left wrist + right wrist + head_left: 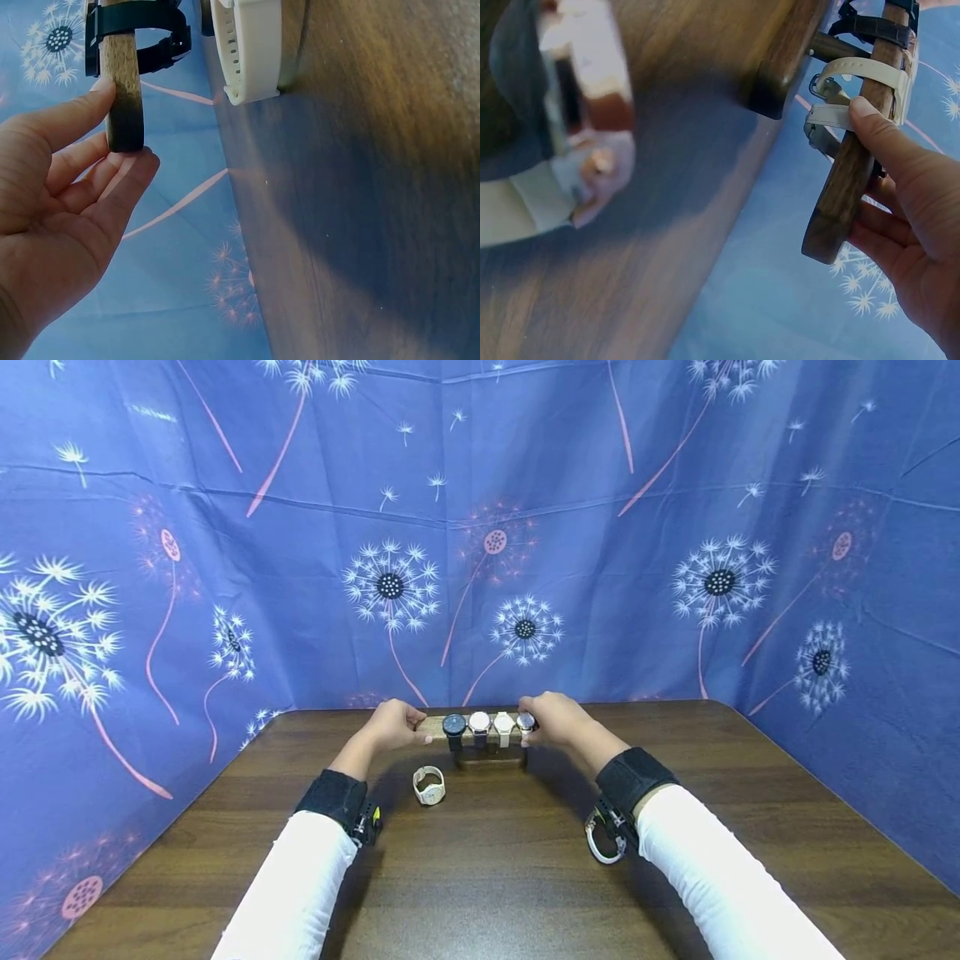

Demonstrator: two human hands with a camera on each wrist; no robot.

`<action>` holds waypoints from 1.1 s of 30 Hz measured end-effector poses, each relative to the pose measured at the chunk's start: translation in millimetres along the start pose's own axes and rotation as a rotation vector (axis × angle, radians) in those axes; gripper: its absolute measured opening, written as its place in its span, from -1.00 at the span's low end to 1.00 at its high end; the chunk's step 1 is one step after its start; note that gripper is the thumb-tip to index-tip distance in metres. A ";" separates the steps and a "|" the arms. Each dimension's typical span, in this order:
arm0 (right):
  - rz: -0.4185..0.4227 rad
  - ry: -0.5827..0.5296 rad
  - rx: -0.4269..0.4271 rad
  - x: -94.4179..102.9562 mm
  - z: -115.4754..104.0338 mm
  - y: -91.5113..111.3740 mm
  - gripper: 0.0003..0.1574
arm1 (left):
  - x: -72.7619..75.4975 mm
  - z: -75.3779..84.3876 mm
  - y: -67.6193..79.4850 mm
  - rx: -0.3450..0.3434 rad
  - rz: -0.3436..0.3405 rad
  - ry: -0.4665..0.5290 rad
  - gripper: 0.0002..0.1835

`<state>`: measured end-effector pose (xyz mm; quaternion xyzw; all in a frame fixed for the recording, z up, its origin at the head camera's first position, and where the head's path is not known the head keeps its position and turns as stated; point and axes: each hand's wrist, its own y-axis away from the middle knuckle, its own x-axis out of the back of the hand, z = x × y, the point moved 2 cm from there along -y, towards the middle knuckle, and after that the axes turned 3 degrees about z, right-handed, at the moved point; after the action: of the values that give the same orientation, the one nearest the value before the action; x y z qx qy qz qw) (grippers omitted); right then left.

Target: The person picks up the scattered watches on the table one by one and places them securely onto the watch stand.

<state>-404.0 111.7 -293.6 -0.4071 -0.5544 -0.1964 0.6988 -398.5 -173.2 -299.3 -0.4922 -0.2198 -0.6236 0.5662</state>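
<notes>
A wooden T-shaped watch stand stands near the back of the table, its top bar (432, 727) carrying several watches in a row. From the left come a black watch (453, 725), a white-faced watch with a dark strap (478, 722) and a cream watch (504, 724). My left hand (393, 725) pinches the bar's left end, thumb on one side and fingertips on the other. Toward the right end, my right hand (557, 718) holds the bar, its thumb (885, 135) beside the light strap (829, 116) of the outermost watch.
A cream watch (432, 794) lies on the wooden table (487, 877), in front of the stand. Another watch with a white strap (602, 857) lies beneath my right wrist. The stand's base (491, 764) is under the bar; a blue dandelion-print cloth (465, 593) hangs behind.
</notes>
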 end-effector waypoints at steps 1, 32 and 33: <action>-0.004 -0.008 -0.009 -0.1 0.3 0.1 -0.46 | -0.3 -0.4 0.0 0.004 0.002 0.002 -0.50; -0.015 -0.575 -0.025 60.5 16.1 70.8 -0.56 | 23.5 23.3 45.9 -0.181 -0.007 0.158 -0.74; -0.031 -0.594 -0.026 59.6 14.1 74.3 -0.57 | 20.2 24.6 47.8 -0.185 -0.012 0.169 -0.75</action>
<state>-340.4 177.3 -263.3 -0.4473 -0.7381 -0.0865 0.4977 -342.8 -175.2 -285.1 -0.4865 -0.1159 -0.6840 0.5311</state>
